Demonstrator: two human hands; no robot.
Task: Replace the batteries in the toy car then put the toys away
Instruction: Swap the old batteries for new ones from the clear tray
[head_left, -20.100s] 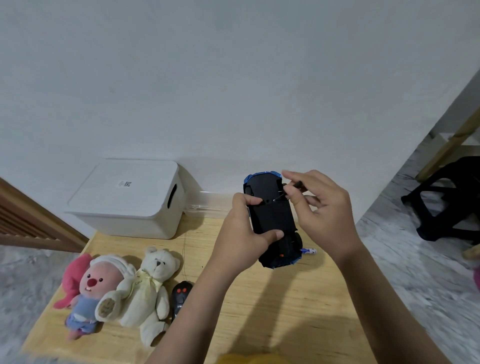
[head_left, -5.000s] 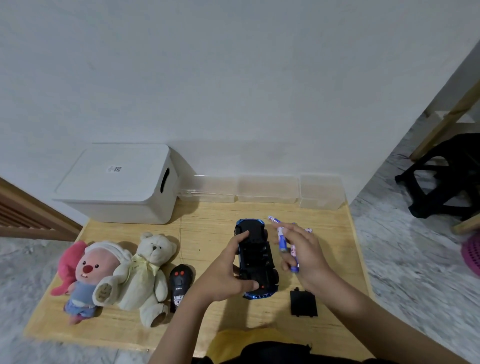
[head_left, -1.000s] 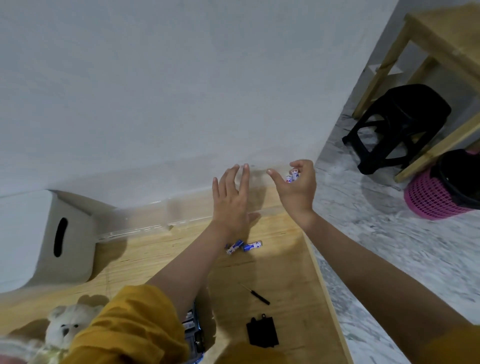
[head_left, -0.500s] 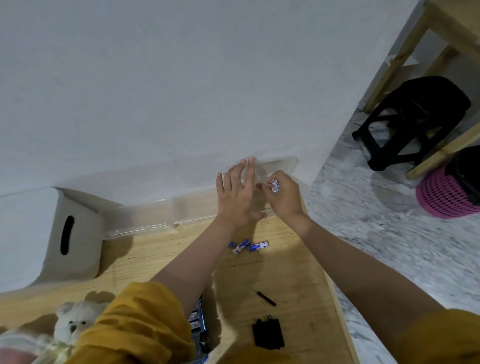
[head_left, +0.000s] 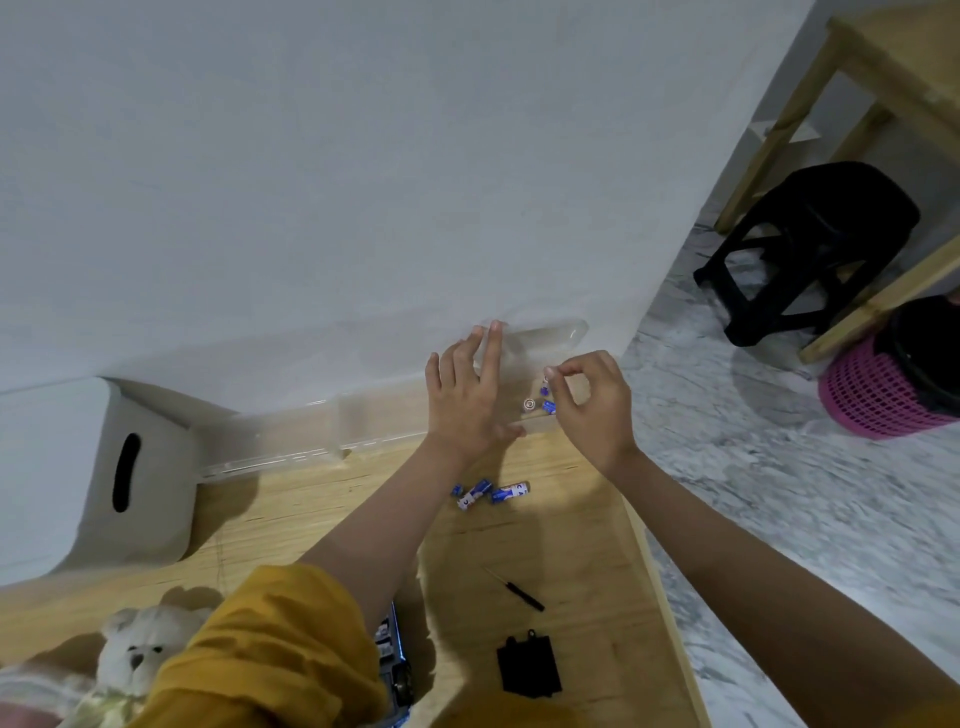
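Toy car (head_left: 393, 660) — at the near edge of the wooden table (head_left: 291, 519), mostly hidden under the yellow sleeve (head_left: 270, 654); only a strip of its open underside shows, and its long axis seems to run near-to-far.

White teddy bear (head_left: 137, 657) — left of the car, at the bottom-left corner, partly cut off.

Black battery cover (head_left: 529, 664) — lying flat on bare wood right of the car, near the table's right edge.

Small screwdriver (head_left: 515, 596) — just beyond the cover, slanted, black handle toward the near right. Bare wood lies open around both.

2 loose batteries (head_left: 491, 492) — mid-table, blue and white, roughly end to end, long axes running left-right with a slight upward tilt to the right.

Left hand (head_left: 467, 400) — fingers straight and together, pressed against a clear plastic box (head_left: 550, 338) at the table's far right corner.

Right hand (head_left: 592, 405) — beside the left one over the same box, thumb and forefinger pinched narrow; whether anything sits between the tips, I cannot tell. More batteries (head_left: 537, 402) show inside the box, between the 2 hands.

Long clear tray (head_left: 291, 441) — along the wall, left of the box.

White storage bin (head_left: 98, 478) — far left, slot handle facing right.

Black stool (head_left: 810, 244) and pink basket (head_left: 883, 389) — on the floor past the right edge.
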